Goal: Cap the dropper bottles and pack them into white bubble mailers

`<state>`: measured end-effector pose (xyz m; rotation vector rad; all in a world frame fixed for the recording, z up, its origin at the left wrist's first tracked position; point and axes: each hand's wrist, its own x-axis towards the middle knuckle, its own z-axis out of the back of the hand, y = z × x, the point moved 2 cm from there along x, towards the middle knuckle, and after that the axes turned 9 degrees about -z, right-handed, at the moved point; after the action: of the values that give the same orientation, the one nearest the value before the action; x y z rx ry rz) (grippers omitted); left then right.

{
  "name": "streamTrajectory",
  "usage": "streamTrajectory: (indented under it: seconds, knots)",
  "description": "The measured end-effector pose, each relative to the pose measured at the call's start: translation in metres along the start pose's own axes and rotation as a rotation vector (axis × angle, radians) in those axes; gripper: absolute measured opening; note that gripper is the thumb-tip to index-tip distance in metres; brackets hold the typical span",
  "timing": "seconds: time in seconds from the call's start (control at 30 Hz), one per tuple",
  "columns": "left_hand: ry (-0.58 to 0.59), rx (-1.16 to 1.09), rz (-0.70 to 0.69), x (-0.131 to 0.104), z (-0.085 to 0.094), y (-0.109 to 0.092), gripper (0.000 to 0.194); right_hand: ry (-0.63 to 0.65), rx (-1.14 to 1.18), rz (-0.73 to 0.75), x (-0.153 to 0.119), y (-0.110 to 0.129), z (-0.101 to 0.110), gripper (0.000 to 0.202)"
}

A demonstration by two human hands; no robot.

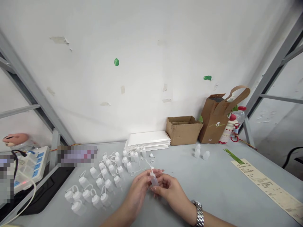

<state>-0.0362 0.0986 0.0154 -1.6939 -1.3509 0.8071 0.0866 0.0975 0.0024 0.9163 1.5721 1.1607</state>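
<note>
A small translucent squeeze bottle [154, 181] is held between my two hands, tilted slightly, with a white cap or strap piece at its top. My left hand [139, 186] is closed around its upper part, the fingertips near the neck. Pinching the lower body from the other side is my right hand [169, 188]. Just beyond the fingers lie loose white looped cap straps [138, 171] and a small white cone-shaped tip [151, 155]. To the left stand several similar capped bottles [104, 199] with looped straps. The fingers partly hide the held bottle.
Three small bottles [206, 155] without visible caps are at the back right. Along the wall are stacked white envelopes [149, 138], a cardboard box [186, 134] and a brown paper bag [210, 126]. A paper strip [267, 186] lies right; a power strip [35, 168] lies left.
</note>
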Motion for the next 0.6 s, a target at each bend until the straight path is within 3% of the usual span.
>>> streamTrajectory:
  seconds: [0.6]
  knots:
    - [0.010, -0.073, 0.049, 0.0006, 0.0039, -0.0009, 0.032, 0.074, 0.131, -0.044, 0.0040, -0.0030, -0.0009, 0.036]
